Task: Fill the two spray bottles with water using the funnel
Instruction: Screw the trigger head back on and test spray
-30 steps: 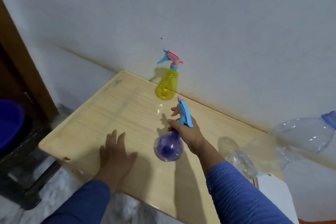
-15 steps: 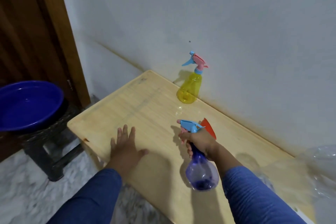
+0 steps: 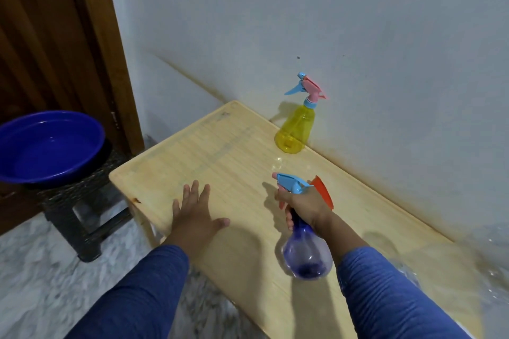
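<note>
Holding purple spray bottle (image 3: 307,254) by neck, R hand (image 3: 305,205) wrapped round it, lower-centre frame | L hand (image 3: 194,213) spread flat on table (image 3: 220,151) | yellow spray bottle (image 3: 296,129) upper-centre by wall | orange funnel (image 3: 322,191) behind R hand | tip: stand bottle upright, unscrew sprayer first.

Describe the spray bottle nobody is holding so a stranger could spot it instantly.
Start at the pale wooden table pushed against the white wall. At its far edge, right beside the wall, a translucent yellow plastic spray bottle stands upright by itself. Unlike the translucent purple spray bottle gripped in the right hand, its trigger head is pink with a blue nozzle.
</note>
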The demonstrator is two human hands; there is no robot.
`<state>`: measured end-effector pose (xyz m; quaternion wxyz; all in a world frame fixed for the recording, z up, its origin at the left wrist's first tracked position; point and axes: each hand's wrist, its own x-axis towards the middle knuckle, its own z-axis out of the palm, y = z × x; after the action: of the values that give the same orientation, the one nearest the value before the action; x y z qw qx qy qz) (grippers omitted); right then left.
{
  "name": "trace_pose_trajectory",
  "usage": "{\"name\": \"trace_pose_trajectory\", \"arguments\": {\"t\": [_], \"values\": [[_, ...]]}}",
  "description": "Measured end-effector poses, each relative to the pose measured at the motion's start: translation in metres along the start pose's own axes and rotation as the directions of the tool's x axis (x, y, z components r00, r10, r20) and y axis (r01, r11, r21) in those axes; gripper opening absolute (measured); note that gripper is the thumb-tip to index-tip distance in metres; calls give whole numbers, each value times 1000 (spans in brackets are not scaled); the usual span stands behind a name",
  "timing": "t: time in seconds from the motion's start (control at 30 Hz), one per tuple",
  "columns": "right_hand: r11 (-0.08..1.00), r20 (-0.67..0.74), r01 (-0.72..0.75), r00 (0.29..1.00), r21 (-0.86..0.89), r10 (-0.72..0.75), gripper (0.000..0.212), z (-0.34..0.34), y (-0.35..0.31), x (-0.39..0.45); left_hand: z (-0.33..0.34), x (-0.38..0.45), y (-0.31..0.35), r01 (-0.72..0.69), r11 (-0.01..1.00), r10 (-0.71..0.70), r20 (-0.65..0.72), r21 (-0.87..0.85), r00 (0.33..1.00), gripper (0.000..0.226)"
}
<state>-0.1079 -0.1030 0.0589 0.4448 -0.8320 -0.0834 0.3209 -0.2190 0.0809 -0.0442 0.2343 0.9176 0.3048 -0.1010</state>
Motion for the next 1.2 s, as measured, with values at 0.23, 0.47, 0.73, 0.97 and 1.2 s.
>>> {"name": "trace_pose_trajectory", "arguments": {"t": [0.23,0.47,0.73,0.97,1.2], "values": [[992,-31,40,999,-117,-44,28,3,6,-2,1,2,-1,-6,1000,6,-7,-6,1000,100],[977,-57,137,990,161,-129,16,-1,7,-8,-4,2,3,9,1000,-10,35,12,999,99],[846,-233,319,943,427,-238,16,-21,-31,-18,-38,-29,74,-307,719,402,13,-623,916,84],[758,-372,470,872,452,-320,22,-59,-67,-18,-71,-22,138,-439,654,493,-94,-616,865,89],[758,-514,522,807,391,-291,15,-93,-66,2,-81,11,191,-539,629,464,-285,-561,839,81]]}}
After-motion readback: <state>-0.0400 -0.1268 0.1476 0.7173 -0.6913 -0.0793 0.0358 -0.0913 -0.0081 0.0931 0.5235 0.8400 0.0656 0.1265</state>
